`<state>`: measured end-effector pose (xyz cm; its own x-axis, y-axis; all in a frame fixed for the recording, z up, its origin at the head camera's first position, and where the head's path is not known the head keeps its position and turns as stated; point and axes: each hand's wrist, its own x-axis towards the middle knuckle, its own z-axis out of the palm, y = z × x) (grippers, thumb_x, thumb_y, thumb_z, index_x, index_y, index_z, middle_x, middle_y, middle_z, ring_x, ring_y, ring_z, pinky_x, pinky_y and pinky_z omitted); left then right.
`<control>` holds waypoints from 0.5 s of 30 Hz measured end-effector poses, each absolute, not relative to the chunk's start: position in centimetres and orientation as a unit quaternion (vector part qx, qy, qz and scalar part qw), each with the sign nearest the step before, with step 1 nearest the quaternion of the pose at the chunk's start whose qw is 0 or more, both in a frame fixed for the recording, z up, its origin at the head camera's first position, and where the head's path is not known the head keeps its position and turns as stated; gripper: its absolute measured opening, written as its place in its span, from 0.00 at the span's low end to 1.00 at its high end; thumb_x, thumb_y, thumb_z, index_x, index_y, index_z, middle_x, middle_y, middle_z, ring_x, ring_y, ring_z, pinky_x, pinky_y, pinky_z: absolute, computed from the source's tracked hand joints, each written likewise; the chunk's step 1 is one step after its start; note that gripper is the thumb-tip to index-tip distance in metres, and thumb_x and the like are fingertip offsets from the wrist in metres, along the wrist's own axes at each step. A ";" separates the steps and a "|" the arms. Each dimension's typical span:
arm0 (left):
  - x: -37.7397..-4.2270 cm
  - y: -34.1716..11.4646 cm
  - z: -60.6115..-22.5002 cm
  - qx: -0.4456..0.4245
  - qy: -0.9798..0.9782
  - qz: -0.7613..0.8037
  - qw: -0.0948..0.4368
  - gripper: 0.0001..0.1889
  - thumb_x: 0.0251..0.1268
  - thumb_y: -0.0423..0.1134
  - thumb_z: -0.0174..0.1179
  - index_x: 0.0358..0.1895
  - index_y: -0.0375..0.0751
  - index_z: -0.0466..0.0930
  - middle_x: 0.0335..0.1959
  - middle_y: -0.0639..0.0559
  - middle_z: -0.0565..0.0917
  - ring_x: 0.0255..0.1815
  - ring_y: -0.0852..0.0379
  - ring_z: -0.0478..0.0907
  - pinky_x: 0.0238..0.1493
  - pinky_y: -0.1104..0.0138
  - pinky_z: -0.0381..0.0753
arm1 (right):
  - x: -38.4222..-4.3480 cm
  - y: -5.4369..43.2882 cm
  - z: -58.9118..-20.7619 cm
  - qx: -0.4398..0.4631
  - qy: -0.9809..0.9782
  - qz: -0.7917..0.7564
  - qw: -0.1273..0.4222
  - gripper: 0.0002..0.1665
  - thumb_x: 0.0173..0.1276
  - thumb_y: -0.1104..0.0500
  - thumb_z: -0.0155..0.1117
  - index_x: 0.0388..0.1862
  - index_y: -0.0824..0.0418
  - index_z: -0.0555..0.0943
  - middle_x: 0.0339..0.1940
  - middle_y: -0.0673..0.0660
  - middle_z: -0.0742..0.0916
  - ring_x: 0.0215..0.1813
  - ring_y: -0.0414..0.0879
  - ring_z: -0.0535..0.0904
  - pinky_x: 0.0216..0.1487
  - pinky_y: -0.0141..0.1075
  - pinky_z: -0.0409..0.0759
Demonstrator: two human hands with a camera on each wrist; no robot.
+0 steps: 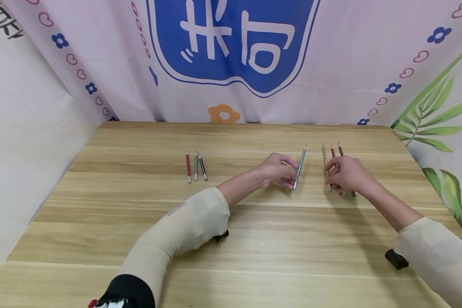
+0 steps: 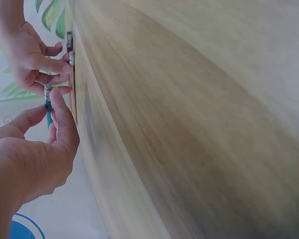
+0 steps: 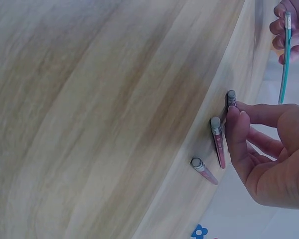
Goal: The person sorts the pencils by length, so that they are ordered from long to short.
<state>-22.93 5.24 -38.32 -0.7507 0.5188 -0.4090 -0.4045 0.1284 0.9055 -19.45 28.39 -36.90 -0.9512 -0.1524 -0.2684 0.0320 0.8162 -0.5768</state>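
My left hand (image 1: 278,171) pinches a teal pencil (image 1: 300,163) between thumb and fingers, its eraser end toward me. In the left wrist view that pencil (image 2: 48,105) appears raised off the table. To the right, my right hand (image 1: 348,174) pinches a gold-coloured pencil (image 1: 324,155) near its eraser end; the right wrist view shows thumb and finger at that end (image 3: 231,97). Two dark red pencils, one (image 1: 333,151) beside the other (image 1: 340,149), lie partly hidden under the right hand. Their eraser ends show past the fingers.
On the left of the wooden table (image 1: 254,252) lie a red pencil (image 1: 188,166), another teal pencil (image 1: 196,165) and a dark pencil (image 1: 202,167), side by side. A printed curtain (image 1: 331,85) hangs along the table's far edge.
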 end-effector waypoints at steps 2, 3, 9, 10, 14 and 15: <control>-23.0 5.5 -38.4 0.042 0.664 0.661 0.346 0.12 0.65 0.17 0.61 0.51 0.26 0.79 0.24 0.41 0.82 0.22 0.52 0.81 0.23 0.69 0.89 | -19.4 28.4 -36.9 -0.033 0.941 -0.300 0.151 0.18 0.66 0.71 0.69 0.52 0.77 0.77 0.27 0.57 0.87 0.25 0.43 0.85 0.25 0.37 0.89; -23.0 5.6 -38.4 0.042 0.664 0.662 0.344 0.12 0.65 0.17 0.60 0.50 0.26 0.79 0.24 0.41 0.82 0.21 0.52 0.81 0.23 0.69 0.89 | -19.4 28.4 -36.9 -0.033 0.942 -0.299 0.150 0.18 0.66 0.71 0.69 0.52 0.77 0.77 0.27 0.57 0.86 0.25 0.43 0.84 0.25 0.37 0.89; -23.0 6.2 -38.5 0.035 0.662 0.667 0.341 0.09 0.65 0.16 0.60 0.44 0.29 0.79 0.23 0.41 0.82 0.20 0.52 0.80 0.21 0.69 0.88 | -19.4 28.4 -36.8 -0.035 0.946 -0.287 0.145 0.19 0.66 0.70 0.70 0.53 0.77 0.77 0.27 0.56 0.87 0.24 0.43 0.84 0.23 0.36 0.88; -23.0 6.3 -38.5 0.034 0.661 0.667 0.342 0.09 0.65 0.16 0.60 0.44 0.29 0.79 0.23 0.41 0.82 0.20 0.51 0.80 0.21 0.69 0.88 | -19.4 28.4 -36.8 -0.035 0.946 -0.287 0.145 0.19 0.66 0.70 0.70 0.53 0.77 0.78 0.27 0.57 0.87 0.24 0.43 0.84 0.23 0.36 0.88; -23.0 6.5 -38.6 0.034 0.661 0.665 0.346 0.09 0.66 0.16 0.60 0.43 0.30 0.79 0.23 0.41 0.81 0.20 0.51 0.80 0.21 0.68 0.88 | -19.3 28.4 -36.8 -0.035 0.946 -0.291 0.142 0.18 0.66 0.70 0.70 0.52 0.77 0.78 0.27 0.57 0.87 0.24 0.43 0.84 0.22 0.36 0.87; -23.0 6.6 -38.6 0.035 0.661 0.664 0.346 0.09 0.66 0.16 0.60 0.43 0.30 0.78 0.23 0.41 0.81 0.20 0.51 0.80 0.21 0.68 0.88 | -19.2 28.5 -36.7 -0.036 0.945 -0.292 0.140 0.18 0.66 0.70 0.71 0.52 0.77 0.78 0.27 0.57 0.87 0.24 0.43 0.84 0.22 0.36 0.87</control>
<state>-23.04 6.56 -38.60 -0.7577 0.5061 -0.4120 -0.4142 0.1149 0.9029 -19.24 28.46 -36.73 -0.9583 -0.1493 -0.2437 0.0142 0.8268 -0.5624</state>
